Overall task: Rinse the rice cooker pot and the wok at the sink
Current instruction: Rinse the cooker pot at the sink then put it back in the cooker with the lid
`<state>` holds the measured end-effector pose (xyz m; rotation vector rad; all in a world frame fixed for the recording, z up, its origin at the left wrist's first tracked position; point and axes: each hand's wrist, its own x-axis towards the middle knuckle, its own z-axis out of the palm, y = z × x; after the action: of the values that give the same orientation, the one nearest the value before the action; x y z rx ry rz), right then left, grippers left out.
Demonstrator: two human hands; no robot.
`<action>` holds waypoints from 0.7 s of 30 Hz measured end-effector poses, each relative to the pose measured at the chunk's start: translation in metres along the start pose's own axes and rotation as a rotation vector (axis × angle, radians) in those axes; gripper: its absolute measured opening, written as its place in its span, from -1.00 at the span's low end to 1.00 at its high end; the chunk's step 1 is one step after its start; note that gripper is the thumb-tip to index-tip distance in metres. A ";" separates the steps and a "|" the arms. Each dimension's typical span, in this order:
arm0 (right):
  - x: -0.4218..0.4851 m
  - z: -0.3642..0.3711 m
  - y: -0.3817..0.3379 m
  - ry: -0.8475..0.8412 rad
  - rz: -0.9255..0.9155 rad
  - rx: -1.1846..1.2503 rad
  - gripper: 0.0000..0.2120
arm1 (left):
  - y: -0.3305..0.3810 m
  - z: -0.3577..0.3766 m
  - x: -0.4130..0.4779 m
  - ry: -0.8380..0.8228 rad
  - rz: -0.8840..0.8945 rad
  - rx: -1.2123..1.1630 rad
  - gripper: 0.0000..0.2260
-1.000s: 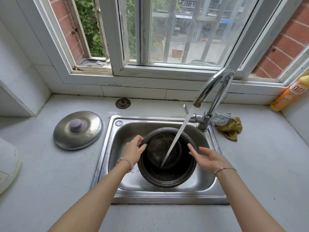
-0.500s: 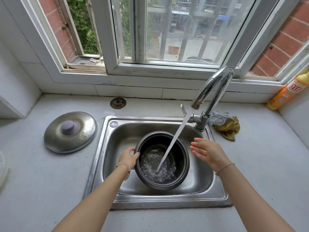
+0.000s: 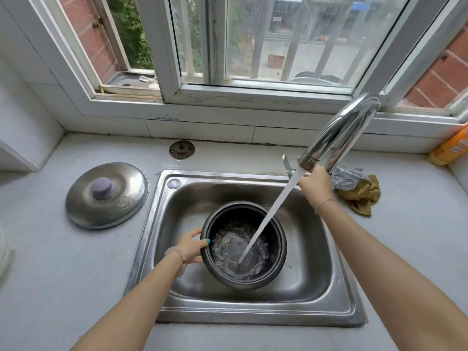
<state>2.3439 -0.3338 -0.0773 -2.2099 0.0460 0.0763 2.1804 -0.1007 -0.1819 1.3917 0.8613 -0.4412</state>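
Grips the rice cooker pot at its left rim with the left hand, thumb hooked over the edge, other fingers round the outer wall; holds it mouth-up about mid-basin in the sink, catching the water stream slanting down from the faucet spout; reaches with the right hand up and back to the foot of the faucet, well apart from the pot; impossible to tell whether closed on anything there, with only the back of the hand showing and the fingers mostly lost behind spout and stream; equally unclear whether touching the lever jutting out just to the left; for any tipping or swirling next, probably all down to the left hand, the nearer by far, with no long axis on a round pot, only the upright one through its mouth; no wok anywhere in view; depth of water in the pot hard to read under the churn; off to the sides, a metal lid on the counter at left, a cloth right of the faucet, an orange bottle cut off by the right edge
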 end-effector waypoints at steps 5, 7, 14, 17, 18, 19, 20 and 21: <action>0.023 0.011 0.000 -0.080 -0.064 -0.035 -0.63 | -0.002 -0.003 -0.004 0.018 0.004 -0.006 -0.62; 0.034 0.016 0.006 -0.110 -0.061 -0.085 -0.65 | -0.004 -0.002 -0.004 0.022 0.009 -0.003 -0.59; 0.073 0.026 0.046 -0.107 -0.140 -0.127 -0.76 | -0.006 0.003 -0.007 0.044 0.026 -0.001 -0.54; 0.042 0.009 0.013 -0.065 -0.140 -0.067 -0.89 | -0.009 0.002 -0.008 0.053 0.025 0.002 -0.56; 0.032 0.002 0.004 -0.060 -0.138 -0.031 -0.86 | -0.011 0.001 -0.008 0.058 0.022 0.000 -0.56; 0.026 -0.003 -0.001 -0.062 -0.140 -0.010 -0.82 | -0.012 0.001 -0.008 0.063 0.019 -0.007 -0.56; 0.020 -0.006 -0.005 -0.062 -0.143 -0.008 -0.79 | -0.012 0.001 -0.009 0.066 0.017 -0.013 -0.56; 0.016 -0.009 -0.007 -0.059 -0.143 -0.018 -0.77 | -0.012 0.002 -0.009 0.068 0.017 -0.018 -0.57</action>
<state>2.3605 -0.3364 -0.0673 -2.2205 -0.1453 0.0627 2.1664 -0.1063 -0.1828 1.4030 0.9057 -0.3743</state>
